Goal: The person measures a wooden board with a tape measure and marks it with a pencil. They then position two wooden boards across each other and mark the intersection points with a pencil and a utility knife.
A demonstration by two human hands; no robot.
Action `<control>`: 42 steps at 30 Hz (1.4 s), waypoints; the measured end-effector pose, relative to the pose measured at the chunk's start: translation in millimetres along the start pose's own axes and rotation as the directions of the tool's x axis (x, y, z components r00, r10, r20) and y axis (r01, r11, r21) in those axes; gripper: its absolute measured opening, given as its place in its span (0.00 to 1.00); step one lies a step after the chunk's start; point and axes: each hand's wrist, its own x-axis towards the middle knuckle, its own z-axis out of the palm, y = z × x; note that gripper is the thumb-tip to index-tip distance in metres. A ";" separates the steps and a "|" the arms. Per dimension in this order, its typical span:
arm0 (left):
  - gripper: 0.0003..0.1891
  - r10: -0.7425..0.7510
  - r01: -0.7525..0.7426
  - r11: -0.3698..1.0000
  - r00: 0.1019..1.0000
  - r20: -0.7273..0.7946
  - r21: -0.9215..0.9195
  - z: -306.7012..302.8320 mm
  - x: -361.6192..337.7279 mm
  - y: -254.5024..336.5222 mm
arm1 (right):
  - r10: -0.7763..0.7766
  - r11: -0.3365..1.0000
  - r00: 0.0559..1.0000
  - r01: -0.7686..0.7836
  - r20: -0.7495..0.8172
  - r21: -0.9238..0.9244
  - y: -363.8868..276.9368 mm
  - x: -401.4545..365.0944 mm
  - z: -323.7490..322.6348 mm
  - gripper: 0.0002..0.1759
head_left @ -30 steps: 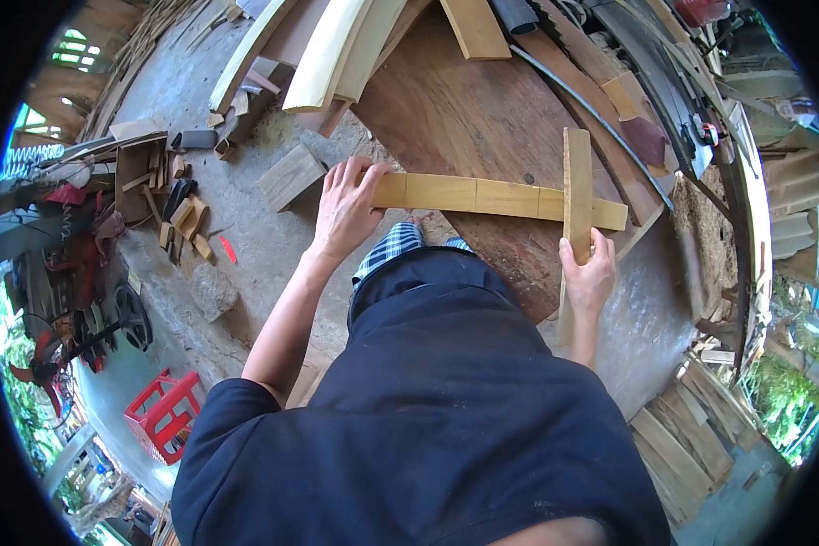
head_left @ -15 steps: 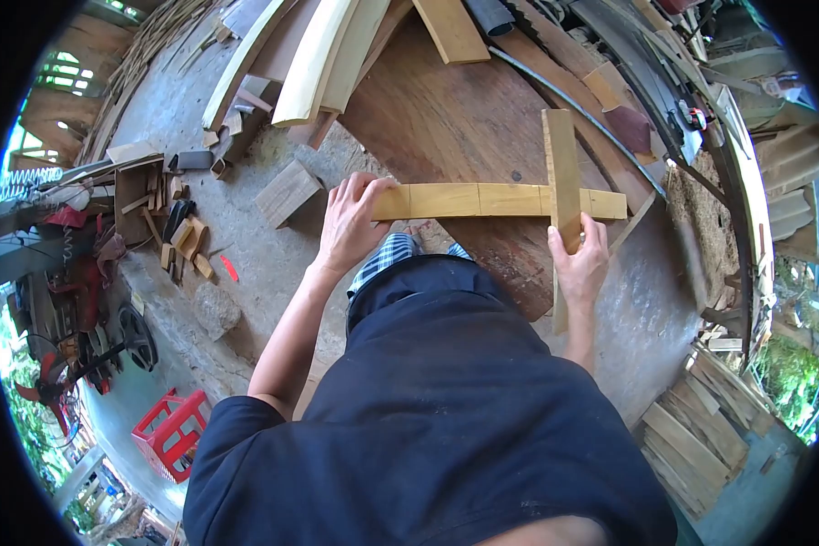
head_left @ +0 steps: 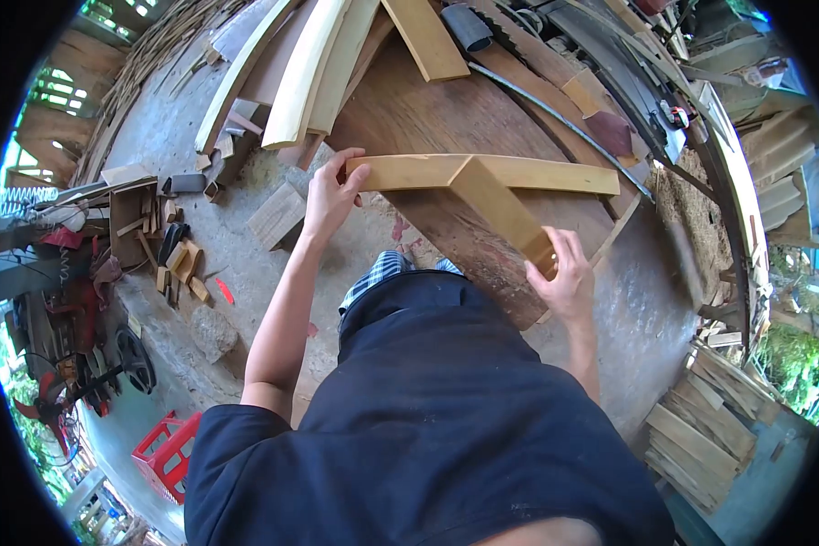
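My left hand (head_left: 329, 198) is closed around the left end of a long, slightly curved wooden strip (head_left: 564, 176), which lies crosswise in front of me over a large brown board (head_left: 419, 105). A shorter wooden strip (head_left: 499, 211) is pinched at its near end by my right hand (head_left: 568, 280). It slants up to the left, and its far end overlaps the middle of the long strip. Close to my left hand, a squared wooden block (head_left: 277, 217) rests on the concrete floor.
Curved pale planks (head_left: 305, 77) and a straight plank (head_left: 425, 36) reach in from the far side. Small wood offcuts (head_left: 184, 262) lie at left, above a red plastic crate (head_left: 166, 455). Flat boards (head_left: 701, 441) are stacked at lower right. A thin metal rod (head_left: 560, 123) runs beside the brown board.
The shorter strip has swung from upright across the long strip's right part to a slant, its far end moving left. The long strip has turned, so its marked face no longer shows.
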 end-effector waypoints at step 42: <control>0.24 0.065 -0.016 0.992 0.920 -0.388 0.129 39.2 -34.7 -34.1 | -0.599 0.737 0.795 0.502 -0.093 -0.452 11.6 115.2 19.9 0.26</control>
